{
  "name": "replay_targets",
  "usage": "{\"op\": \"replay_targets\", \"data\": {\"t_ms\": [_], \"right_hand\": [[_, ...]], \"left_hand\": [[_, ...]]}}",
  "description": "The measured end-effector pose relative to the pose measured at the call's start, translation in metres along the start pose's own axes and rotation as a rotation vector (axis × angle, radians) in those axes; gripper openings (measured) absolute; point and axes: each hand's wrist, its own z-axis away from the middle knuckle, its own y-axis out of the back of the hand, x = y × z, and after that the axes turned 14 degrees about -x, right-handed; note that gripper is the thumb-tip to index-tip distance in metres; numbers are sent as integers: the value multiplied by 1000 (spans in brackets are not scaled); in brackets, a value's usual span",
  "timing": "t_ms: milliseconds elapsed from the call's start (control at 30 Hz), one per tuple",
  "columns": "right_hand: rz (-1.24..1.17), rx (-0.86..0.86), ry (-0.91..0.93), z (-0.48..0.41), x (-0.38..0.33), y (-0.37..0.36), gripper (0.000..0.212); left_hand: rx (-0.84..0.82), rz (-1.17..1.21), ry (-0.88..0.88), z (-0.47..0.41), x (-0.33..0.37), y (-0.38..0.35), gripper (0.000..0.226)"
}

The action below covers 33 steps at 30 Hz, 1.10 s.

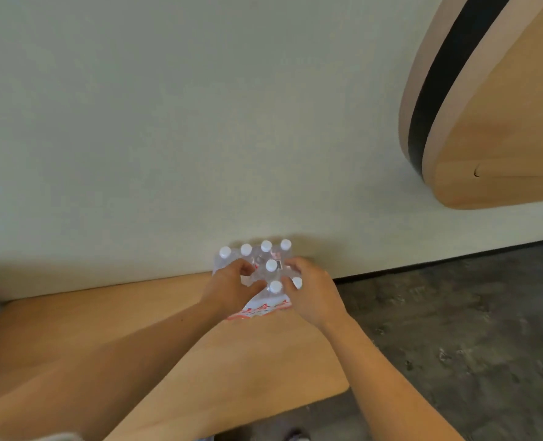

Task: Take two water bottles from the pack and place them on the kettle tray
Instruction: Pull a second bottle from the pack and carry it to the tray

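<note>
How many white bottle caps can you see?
7: four in the back row, one in the middle, two in front. The hands may hide more.

I see two bare forearms entering from the lower edge of my head view, both uncovered from the frame edge to the wrist. The left hand [232,286] carries no glove, ring or wristband that I can make out. The right hand [311,291] is likewise ungloved, with a bare wrist. At the bottom left corner a blurred strip of pale, fuzzy-looking fabric [31,437] shows; I cannot tell whether it is a sleeve.
</note>
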Motion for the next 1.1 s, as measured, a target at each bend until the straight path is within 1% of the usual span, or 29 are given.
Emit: {"op": "replay_targets", "data": {"t_ms": [133, 200, 233, 300, 367, 400, 467, 533, 600, 767, 900, 967, 1100], "right_hand": [[58, -121, 68, -63, 49, -15, 30], [58, -185, 99, -91, 71, -28, 28], [66, -193, 120, -104, 82, -36, 25], [159, -161, 180, -125, 99, -50, 20], [246, -140, 256, -142, 109, -65, 14], [253, -153, 294, -148, 114, -72, 11], [254, -202, 340, -157, 124, -86, 15], [325, -226, 351, -163, 131, -95, 25], [386, -243, 338, -168, 134, -101, 29], [573, -316, 296, -179, 127, -105, 26], [672, -333, 318, -179, 125, -103, 29], [693, -346, 314, -177, 122, -101, 30], [675, -316, 361, -171, 115, -87, 25]], "left_hand": [[79, -50, 109, -58, -21, -14, 63], [128, -152, 133, -84, -37, -27, 76], [141, -215, 154, -95, -45, -35, 87], [149, -337, 212, -115, -57, -50, 110], [159, -453, 251, -130, -69, -64, 125], [159, -501, 256, -133, -74, -70, 128], [183, -573, 246, -136, -85, -80, 127], [223, -617, 232, -138, -95, -85, 124], [249, -653, 217, -139, -101, -88, 122], [281, -680, 188, -140, -107, -92, 119], [265, -672, 183, -140, -107, -91, 118], [253, -676, 190, -139, -106, -91, 118], [217, -692, 227, -138, -103, -91, 116]]}}
